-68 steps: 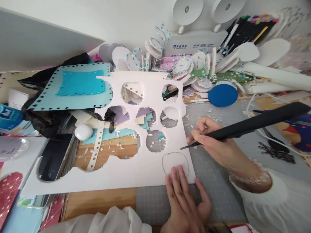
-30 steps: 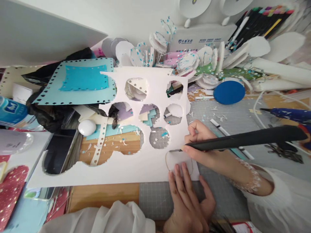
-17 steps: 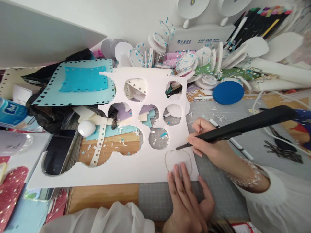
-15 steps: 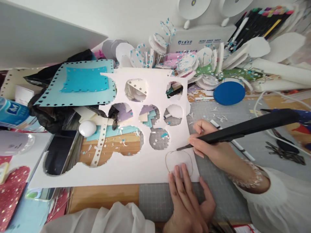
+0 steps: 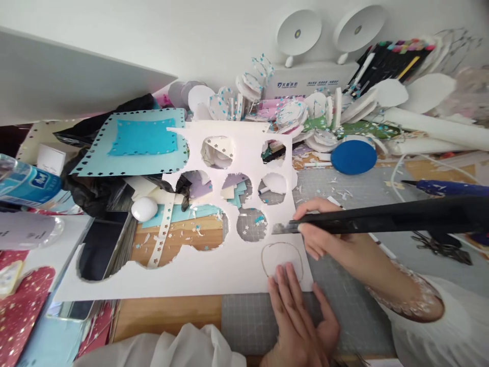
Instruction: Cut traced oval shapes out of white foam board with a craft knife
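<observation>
A white board (image 5: 244, 272) with several round holes cut through it lies over the mat and wood. Near its lower right corner a drawn outline (image 5: 281, 253) shows a rounded shape. My left hand (image 5: 300, 326) lies spread, its fingertips pressing on the board at the bottom of that outline. Gripped in my right hand (image 5: 336, 242) is a black tool (image 5: 401, 214) with a thin metal tip, blurred by motion, above the outline and right of a round hole. Whether the tip touches the board I cannot tell.
A blue lid (image 5: 353, 156) sits on the grey cutting mat (image 5: 248, 318). White discs, a white two-headed lamp (image 5: 299, 31) and markers stand at the back. A bottle (image 5: 28, 183) and a phone (image 5: 101, 244) are at the left. A blue glue gun (image 5: 446, 187) lies at the right.
The black tool's tip has lifted away from the outline's top edge and moved up, and its handle has swung flatter. My left hand keeps pressing the board. The view has shifted slightly.
</observation>
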The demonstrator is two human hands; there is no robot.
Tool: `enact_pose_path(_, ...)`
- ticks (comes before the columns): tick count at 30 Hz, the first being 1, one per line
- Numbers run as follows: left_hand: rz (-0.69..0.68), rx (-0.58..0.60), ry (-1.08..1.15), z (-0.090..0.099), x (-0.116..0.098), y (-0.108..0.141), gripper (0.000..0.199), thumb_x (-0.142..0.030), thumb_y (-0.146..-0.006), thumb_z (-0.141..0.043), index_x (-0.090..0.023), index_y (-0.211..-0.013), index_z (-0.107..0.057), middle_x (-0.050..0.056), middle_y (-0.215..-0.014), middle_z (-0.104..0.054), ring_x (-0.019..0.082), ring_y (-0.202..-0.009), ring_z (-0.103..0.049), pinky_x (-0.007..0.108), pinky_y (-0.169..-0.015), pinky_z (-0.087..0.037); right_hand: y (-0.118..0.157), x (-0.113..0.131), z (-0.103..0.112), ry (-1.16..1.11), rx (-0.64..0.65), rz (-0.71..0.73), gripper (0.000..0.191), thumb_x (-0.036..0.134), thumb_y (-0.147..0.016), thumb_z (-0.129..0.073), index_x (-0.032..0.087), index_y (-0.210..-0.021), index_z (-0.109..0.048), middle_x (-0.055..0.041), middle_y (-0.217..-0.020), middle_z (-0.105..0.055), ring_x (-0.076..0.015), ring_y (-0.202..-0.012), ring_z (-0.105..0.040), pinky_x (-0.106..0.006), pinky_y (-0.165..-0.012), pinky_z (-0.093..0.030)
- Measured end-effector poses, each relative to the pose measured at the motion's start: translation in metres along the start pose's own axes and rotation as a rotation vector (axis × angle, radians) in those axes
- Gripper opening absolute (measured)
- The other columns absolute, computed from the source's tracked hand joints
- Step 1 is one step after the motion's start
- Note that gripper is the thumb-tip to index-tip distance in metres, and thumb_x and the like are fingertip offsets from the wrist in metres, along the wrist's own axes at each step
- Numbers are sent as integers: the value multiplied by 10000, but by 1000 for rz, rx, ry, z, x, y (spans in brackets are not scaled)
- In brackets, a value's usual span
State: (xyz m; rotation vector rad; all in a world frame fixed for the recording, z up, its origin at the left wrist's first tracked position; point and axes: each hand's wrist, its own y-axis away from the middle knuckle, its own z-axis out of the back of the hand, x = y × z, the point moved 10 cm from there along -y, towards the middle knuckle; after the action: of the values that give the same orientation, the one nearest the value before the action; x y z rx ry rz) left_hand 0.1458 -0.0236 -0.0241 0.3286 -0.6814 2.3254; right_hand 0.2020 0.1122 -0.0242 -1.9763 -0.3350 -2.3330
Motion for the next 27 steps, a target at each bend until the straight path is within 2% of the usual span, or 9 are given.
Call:
enact_pose_path(3,-10,4,-6,1,0,0,382,-465,-904,-550,-127,-1078,-580,199,-996,-769,386,-1027,-710,596,-854,-565,1,5,-15,25,77,7,106,311,-960,-540,267,-1053,-516,92,-559,-492,-93,-472,-509,-202,-465,-449)
enact_pose_path(6,-39,17,-19,2,0,0,325,-417,-934,-488,-138,-1078,-574,164,-973,-780,357,-1019,-716,555,-824,-597,-2,22,-14,173,-4,152,26,260,-932,-564,257,-953,-549,76,-590,-512,-86,-479,-497,-202,-468,-436)
enact_pose_path(9,-103,42,-70,0,-1,-1,311,-386,-960,-407,-154,-1072,-580,119,-975,-786,329,-1011,-718,530,-805,-616,0,35,-13,324,-91,296,97,226,-864,-626,237,-793,-562,42,-649,-572,-101,-560,-544,-216,-529,-459)
enact_pose_path(11,-181,37,-138,-2,-3,-1,335,-352,-973,-338,-157,-1091,-583,99,-984,-786,308,-980,-726,509,-777,-624,2,30,-16,377,-86,261,129,261,-856,-636,235,-753,-563,30,-653,-599,-121,-591,-574,-230,-551,-478)
enact_pose_path(15,-481,-60,-422,-7,-20,8,474,-257,-984,-152,-98,-1242,-516,131,-975,-782,243,-889,-747,370,-673,-638,8,4,-17,511,-64,20,168,389,-836,-668,238,-777,-621,10,-675,-663,-154,-591,-608,-254,-517,-481)
enact_pose_path(17,-596,-18,-552,-17,-26,14,506,-217,-984,-107,-66,-1334,-439,158,-1002,-772,232,-891,-745,325,-659,-640,12,1,-15,537,-95,-28,196,428,-820,-667,239,-776,-645,2,-676,-685,-163,-579,-619,-258,-488,-474)
enact_pose_path(22,-525,171,-451,-24,-24,13,487,-239,-1006,-121,-112,-1386,-397,179,-1130,-724,306,-1000,-706,486,-739,-651,10,17,-19,568,-171,21,209,404,-787,-624,236,-663,-627,13,-550,-641,-149,-486,-576,-255,-429,-435)
enact_pose_path(24,-559,194,-479,-25,-34,15,483,-208,-1003,-128,-107,-1411,-364,177,-1120,-722,300,-998,-707,466,-729,-655,9,26,-24,574,-177,64,199,356,-761,-608,235,-604,-587,17,-495,-603,-143,-444,-539,-260,-409,-410)
enact_pose_path(27,-749,260,-742,-39,-61,28,515,-64,-970,-149,-88,-1473,-257,161,-1075,-739,249,-951,-730,369,-700,-665,8,28,-30,564,-157,84,199,325,-752,-594,239,-580,-544,13,-483,-588,-149,-433,-527,-272,-403,-393)
